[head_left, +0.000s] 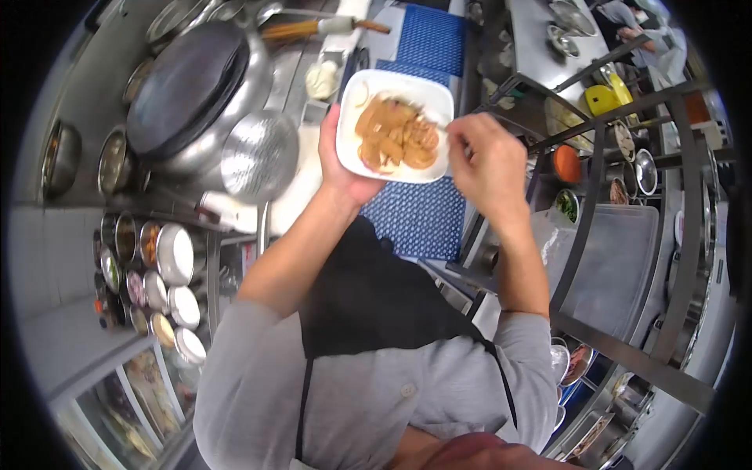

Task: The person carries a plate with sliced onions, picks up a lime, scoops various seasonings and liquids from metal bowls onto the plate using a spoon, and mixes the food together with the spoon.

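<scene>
My left hand (343, 166) is wrapped round the left side and underside of a white square dish (439, 88), thumb along its edge. In the dish lie brownish, sauce-coated slices of food (395, 135), with pinkish pieces among them. At the right rim, my right hand (489, 160) has its fingers curled into a pinch. What it holds, if anything, I cannot make out. Beneath the dish, a blue patterned mat (415, 218) covers part of the counter.
To the left stand a large metal pot with a dark lid (184, 94) and a perforated skimmer (260, 157). Several bowls of ingredients (174, 254) sit lower left. Metal rack bars (627, 360) run along the right, near a clear-lidded container (611, 266). Another person (662, 51) is at upper right.
</scene>
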Tool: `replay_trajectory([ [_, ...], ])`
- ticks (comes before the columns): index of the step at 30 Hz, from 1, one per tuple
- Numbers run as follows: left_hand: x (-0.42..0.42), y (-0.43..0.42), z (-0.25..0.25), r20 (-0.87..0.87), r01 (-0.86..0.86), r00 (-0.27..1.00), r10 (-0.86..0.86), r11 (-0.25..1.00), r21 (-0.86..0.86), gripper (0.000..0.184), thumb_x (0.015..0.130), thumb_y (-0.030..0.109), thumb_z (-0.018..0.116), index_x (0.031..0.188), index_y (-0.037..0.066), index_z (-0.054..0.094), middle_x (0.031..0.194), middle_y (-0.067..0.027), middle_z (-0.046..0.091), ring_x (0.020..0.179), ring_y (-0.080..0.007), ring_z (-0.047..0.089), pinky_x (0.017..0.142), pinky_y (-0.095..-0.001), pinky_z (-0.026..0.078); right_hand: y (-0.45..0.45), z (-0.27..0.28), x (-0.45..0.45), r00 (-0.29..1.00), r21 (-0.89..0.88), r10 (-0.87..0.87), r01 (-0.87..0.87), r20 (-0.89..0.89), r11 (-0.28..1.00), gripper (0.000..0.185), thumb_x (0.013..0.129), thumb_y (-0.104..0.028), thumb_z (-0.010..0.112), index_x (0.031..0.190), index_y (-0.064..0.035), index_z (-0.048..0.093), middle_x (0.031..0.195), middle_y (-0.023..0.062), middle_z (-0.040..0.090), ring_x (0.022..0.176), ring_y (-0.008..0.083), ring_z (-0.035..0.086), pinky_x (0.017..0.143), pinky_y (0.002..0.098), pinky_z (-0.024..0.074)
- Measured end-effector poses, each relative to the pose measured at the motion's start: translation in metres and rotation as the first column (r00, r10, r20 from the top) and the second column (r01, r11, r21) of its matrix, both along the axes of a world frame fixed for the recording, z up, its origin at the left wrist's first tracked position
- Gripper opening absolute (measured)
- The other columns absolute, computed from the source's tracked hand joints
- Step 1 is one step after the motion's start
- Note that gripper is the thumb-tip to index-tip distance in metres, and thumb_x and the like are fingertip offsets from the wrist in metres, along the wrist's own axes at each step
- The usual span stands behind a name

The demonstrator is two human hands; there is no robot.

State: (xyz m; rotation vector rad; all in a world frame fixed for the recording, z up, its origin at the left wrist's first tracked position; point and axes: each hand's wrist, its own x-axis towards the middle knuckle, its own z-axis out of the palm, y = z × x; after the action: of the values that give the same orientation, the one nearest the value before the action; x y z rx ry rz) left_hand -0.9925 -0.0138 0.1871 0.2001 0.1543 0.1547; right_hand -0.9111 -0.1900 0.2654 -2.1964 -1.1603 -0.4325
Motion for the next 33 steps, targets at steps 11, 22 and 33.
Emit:
replay_trajectory([
  [11,0.129,0.014,-0.038,0.004,0.173,0.985,-0.173,0.984,0.032,0.068,0.092,0.056,0.041,0.138,0.007,0.049,0.138,-0.0155,0.053,0.126,-0.0353,0.051,0.109,-0.0506,0.037,0.008,-0.022,0.116,0.994,-0.213,0.033,-0.010,0.104,0.977,0.014,0.070,-0.001,0.062,0.082,-0.0041,0.056,0.076,0.0121,0.058,0.074,0.0316,0.063,0.062,0.0429,0.0515],
  [22,0.276,0.067,-0.030,0.019,0.094,0.995,-0.094,0.995,-0.039,0.068,0.095,0.058,0.040,0.141,0.009,0.045,0.140,-0.0145,0.051,0.128,-0.0343,0.049,0.110,-0.0515,0.036,0.055,-0.015,0.222,0.996,-0.121,-0.091,0.092,0.015,0.988,0.011,0.072,0.000,0.063,0.079,-0.0037,0.055,0.072,0.0130,0.055,0.067,0.0339,0.060,0.057,0.0449,0.0491],
  [33,0.321,0.077,-0.046,0.052,0.016,0.999,-0.013,0.998,-0.061,0.067,0.091,0.054,0.041,0.140,0.008,0.046,0.140,-0.0155,0.051,0.127,-0.0359,0.049,0.108,-0.0558,0.036,0.057,-0.019,0.275,0.996,-0.200,-0.011,-0.006,-0.085,0.980,0.008,0.076,-0.001,0.063,0.081,-0.0056,0.060,0.072,0.0124,0.057,0.067,0.0339,0.061,0.059,0.0440,0.0484],
])
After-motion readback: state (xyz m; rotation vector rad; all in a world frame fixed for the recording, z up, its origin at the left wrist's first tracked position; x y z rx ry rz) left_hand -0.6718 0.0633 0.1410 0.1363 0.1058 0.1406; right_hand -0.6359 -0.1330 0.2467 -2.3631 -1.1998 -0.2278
